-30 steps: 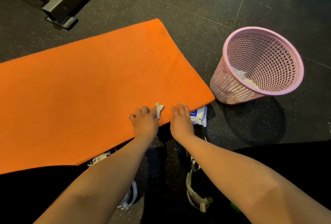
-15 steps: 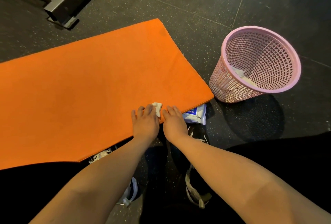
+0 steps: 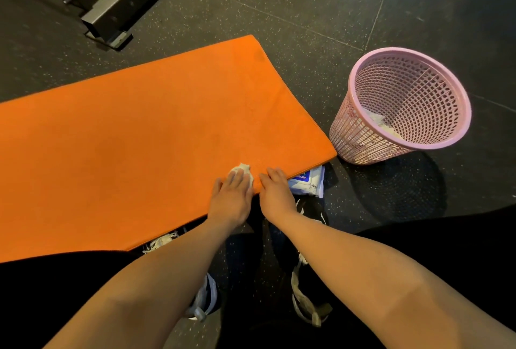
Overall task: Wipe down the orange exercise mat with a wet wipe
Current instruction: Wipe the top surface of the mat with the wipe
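Orange mat (image 3: 139, 139) flat on floor. Left hand (image 3: 231, 199), fingers flat, presses wet wipe (image 3: 243, 169) onto mat's near edge. Right hand (image 3: 277, 193) beside it, fingers extended on the same edge, holding nothing.

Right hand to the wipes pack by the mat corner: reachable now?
Probably yes. The right hand rests on the near edge of the orange mat, right beside the wipes pack, nothing between them. Its far edge looks tucked under the mat.
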{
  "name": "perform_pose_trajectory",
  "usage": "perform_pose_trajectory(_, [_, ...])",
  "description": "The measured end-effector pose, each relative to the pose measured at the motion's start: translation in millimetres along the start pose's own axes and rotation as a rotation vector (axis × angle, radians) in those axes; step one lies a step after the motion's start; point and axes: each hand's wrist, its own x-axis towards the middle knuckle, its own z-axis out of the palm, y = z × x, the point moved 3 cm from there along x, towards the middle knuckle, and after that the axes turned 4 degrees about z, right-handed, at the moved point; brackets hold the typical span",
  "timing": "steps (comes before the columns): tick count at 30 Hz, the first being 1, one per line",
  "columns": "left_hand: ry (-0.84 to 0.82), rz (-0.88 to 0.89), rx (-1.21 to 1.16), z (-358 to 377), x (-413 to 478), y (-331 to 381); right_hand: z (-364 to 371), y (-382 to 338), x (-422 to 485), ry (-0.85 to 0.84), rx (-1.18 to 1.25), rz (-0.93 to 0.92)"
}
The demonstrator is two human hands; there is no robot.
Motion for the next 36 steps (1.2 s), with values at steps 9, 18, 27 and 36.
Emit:
perform_pose_trajectory(9, [-0.025, 0.032, -0.185, 9.8, -2.8, 12.4, -3.2, 4.1, 8.2, 0.102, 0.276, 0.112])
perform_pose_trajectory(18, [0.038, -0.151, -0.138, -3.3, -5.0, -36.7, 13.4, 1.6, -2.6, 0.064, -0.104, -0.055])
perform_pose_trajectory(27, [0.05, 0.155, -0.237, 16.3, -6.0, 12.1, 12.1, 1.9, 4.1, 0.091, 0.203, 0.022])
perform_pose_trajectory(36, [0.141, -0.144, -0.124, 2.1, -32.4, -33.0, 14.2, -6.4, -0.1, 0.017, -0.078, 0.005])
